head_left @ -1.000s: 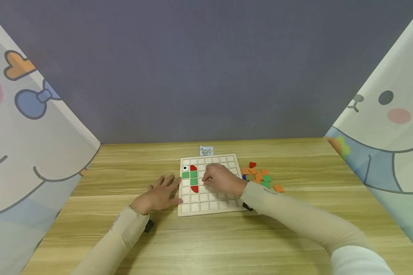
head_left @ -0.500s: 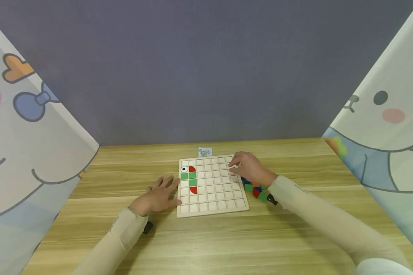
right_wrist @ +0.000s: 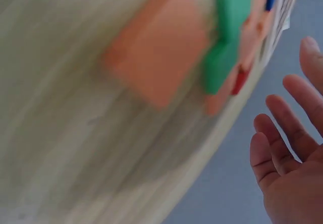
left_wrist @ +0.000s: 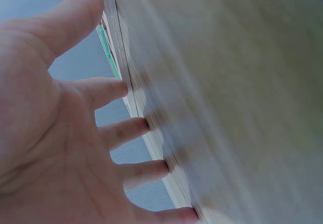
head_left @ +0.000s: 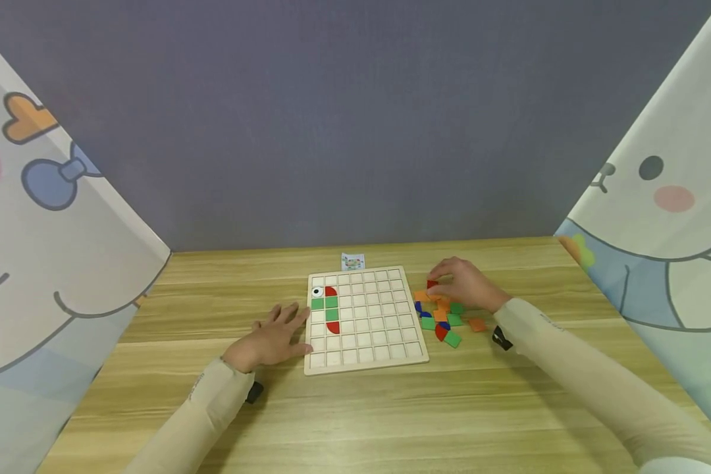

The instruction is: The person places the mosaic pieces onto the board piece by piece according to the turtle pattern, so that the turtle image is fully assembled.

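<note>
In the head view, the red piece (head_left: 432,284) lies between the right hand's (head_left: 469,284) thumb and fingertips, just right of the board (head_left: 367,343), with no clear long axis; the left hand (head_left: 271,339), spread by the board's left edge, is far from it. The left wrist view shows straight fingers (left_wrist: 123,132), holding nothing. In the right wrist view, the fingers look loose and parted, without a grip

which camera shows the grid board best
The head view: it looks down on almost the whole grid board, including the pieces set in it. The left wrist view shows only a slanted edge, partly behind the left hand; the right wrist view, only a slanted sliver at upper right.
</note>
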Demonstrator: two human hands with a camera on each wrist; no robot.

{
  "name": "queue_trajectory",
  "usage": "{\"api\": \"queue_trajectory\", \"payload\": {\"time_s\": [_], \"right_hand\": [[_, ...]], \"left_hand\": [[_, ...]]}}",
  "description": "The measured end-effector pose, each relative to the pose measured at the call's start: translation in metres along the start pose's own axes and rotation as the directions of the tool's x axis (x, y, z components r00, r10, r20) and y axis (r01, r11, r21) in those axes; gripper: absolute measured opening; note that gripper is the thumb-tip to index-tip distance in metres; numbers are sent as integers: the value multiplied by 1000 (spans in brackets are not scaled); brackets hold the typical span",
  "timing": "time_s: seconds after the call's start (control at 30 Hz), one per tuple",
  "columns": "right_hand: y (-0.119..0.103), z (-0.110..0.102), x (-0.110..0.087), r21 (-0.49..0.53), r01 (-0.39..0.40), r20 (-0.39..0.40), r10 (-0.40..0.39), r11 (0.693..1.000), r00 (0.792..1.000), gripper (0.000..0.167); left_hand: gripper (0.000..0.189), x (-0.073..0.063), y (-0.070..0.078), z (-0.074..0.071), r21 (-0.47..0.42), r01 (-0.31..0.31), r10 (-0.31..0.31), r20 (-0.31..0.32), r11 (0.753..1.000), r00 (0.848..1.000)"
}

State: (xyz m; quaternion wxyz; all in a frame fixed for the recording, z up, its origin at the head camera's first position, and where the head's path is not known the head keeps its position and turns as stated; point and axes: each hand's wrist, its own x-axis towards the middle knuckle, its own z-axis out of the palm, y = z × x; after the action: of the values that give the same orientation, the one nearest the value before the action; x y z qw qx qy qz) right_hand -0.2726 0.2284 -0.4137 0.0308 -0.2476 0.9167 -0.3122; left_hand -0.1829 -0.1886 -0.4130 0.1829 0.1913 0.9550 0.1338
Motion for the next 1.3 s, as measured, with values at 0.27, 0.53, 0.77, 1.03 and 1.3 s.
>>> {"api": "queue_trajectory", "payload": {"time_s": [0.27,0.53,0.77,1.03,1.3], "right_hand": [[20,-5,-9,-34,-16,76,19,999,997,47],[29,-13,-34,1,52,123,-52,999,991,44],[34,-12,-53,-39,84,103,-79,996,992,38],[38,-12,-61,-78,101,62,-96,992,993,32],[35,-11,-64,-169,171,31,-169,971,985,32]], "left_hand": [[79,1,1,0,5,0,0,5,1000,1000],[79,1,1,-1,-6,-1,1,5,1000,1000],[78,-1,1,-2,-8,0,0,8,1000,1000],[78,0,-1,-1,-14,2,-1,16,1000,1000],[79,-1,3,-2,-12,-4,4,11,1000,1000]]}}
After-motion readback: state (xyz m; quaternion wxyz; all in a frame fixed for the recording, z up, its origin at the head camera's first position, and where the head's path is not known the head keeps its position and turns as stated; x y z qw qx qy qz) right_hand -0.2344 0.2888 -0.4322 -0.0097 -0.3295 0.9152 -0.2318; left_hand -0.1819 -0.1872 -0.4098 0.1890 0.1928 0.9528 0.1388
